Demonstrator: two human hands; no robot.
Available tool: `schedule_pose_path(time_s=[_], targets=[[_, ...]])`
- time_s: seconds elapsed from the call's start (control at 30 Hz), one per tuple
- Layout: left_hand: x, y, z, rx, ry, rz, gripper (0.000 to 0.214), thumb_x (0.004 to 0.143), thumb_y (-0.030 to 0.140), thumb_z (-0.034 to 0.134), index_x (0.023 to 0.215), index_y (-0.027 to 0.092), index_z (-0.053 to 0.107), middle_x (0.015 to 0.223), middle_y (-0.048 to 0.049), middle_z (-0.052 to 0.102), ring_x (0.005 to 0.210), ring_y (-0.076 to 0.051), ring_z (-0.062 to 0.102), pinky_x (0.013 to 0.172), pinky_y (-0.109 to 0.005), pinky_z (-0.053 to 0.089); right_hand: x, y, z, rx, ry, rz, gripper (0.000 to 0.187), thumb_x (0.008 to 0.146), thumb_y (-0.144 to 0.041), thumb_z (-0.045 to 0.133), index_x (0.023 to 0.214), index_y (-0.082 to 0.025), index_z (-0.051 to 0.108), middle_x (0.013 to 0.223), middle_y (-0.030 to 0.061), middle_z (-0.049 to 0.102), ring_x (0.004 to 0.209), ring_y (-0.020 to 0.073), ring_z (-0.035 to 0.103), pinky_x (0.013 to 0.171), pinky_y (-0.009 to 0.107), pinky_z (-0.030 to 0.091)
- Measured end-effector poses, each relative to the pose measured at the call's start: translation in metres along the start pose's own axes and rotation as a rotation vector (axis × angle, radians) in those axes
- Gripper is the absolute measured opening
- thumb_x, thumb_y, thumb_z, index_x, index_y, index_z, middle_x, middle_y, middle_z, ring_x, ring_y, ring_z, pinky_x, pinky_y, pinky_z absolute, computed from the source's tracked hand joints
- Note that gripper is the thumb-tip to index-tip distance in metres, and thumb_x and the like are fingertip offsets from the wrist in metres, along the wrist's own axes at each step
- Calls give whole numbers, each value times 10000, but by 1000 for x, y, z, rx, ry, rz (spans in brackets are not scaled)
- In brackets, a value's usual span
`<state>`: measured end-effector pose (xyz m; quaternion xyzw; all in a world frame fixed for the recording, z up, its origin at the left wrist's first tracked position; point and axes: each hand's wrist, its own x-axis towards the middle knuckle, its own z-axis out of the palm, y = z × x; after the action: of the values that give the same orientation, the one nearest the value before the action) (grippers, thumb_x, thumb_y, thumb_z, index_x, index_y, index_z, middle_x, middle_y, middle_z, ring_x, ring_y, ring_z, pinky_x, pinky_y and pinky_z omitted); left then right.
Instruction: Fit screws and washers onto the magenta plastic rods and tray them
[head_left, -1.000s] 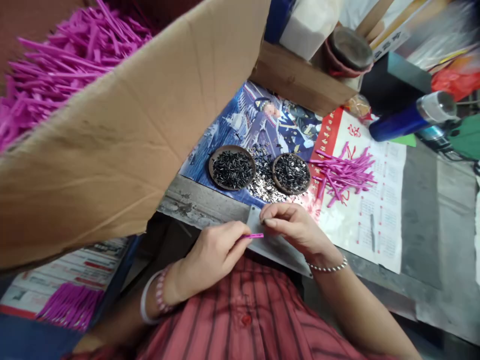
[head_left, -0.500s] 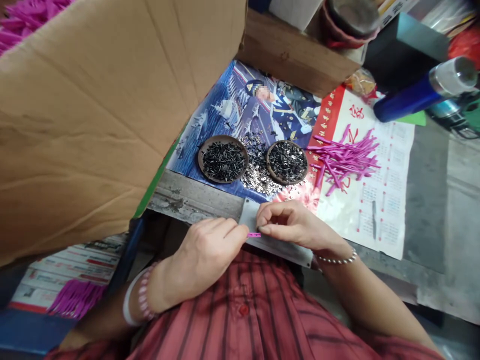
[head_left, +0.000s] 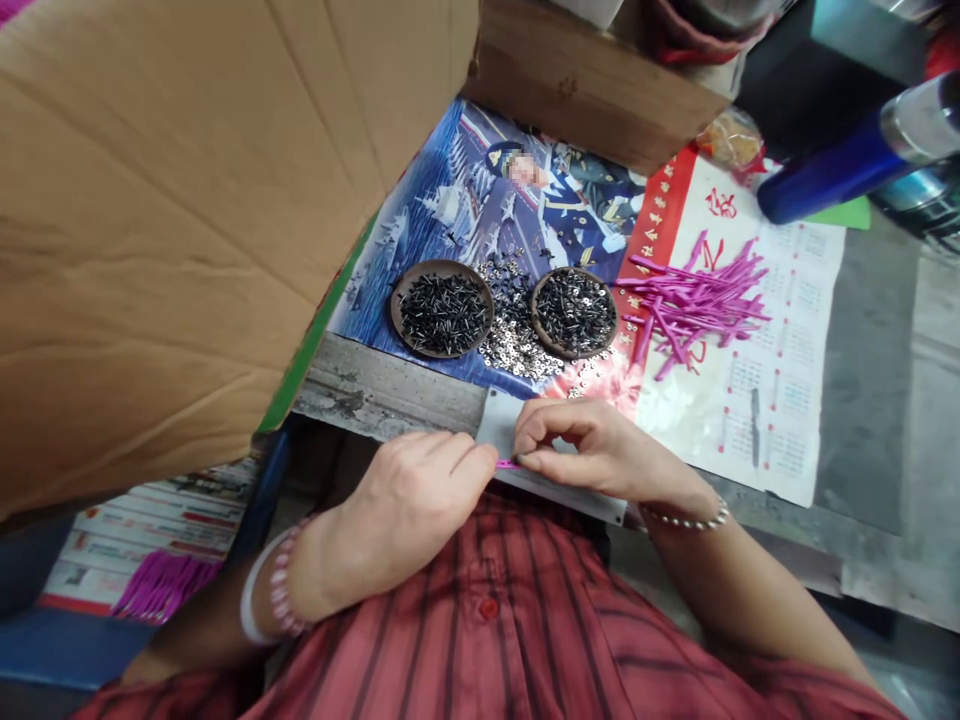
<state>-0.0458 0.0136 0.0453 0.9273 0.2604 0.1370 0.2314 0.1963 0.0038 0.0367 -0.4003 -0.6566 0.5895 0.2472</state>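
My left hand [head_left: 412, 495] grips a thin magenta plastic stick [head_left: 507, 464] between thumb and fingers. My right hand [head_left: 585, 450] pinches the stick's far end, and whatever lies in those fingertips is too small to tell. Below the hands is a grey metal sheet [head_left: 499, 420]. Beyond them stand two round brown dishes of black screws [head_left: 393, 310] [head_left: 534, 315], with a heap of small silver washers [head_left: 514, 335] between them. To the right lies a loose pile of magenta sticks [head_left: 694, 305].
A large cardboard box flap [head_left: 187, 250] fills the left side. The dishes rest on a warship poster [head_left: 442, 200] and a calendar sheet [head_left: 757, 430]. A wooden block [head_left: 592, 90] and a blue flask [head_left: 832, 175] stand at the back. More magenta sticks [head_left: 165, 585] lie at lower left.
My hands have drawn closer, and the stick's end now sits inside my right fingertips. The whole view has shifted, with the cardboard flap hiding the sticks at top left.
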Motion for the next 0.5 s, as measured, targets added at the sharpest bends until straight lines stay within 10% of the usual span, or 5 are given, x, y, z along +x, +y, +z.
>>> schedule_pose_path(time_s=[0.27,0.5], targets=[[1,-1,3,76,-31,46,224,1010,154,503,802,180,583,692,-10,587,608,-212,577,585,-360,395,-4,-11,7,-373,-89,-67,137,1017,-167,535,989,-160,669,917,64,649,829,161,609,742,267,482],[-1,-4,3,2,19,12,180,1015,126,485,916,154,632,740,-20,635,661,-209,621,631,-349,441,-11,-10,14,-280,-2,-51,124,1014,-228,597,1103,-170,662,989,69,722,906,173,665,801,264,514]])
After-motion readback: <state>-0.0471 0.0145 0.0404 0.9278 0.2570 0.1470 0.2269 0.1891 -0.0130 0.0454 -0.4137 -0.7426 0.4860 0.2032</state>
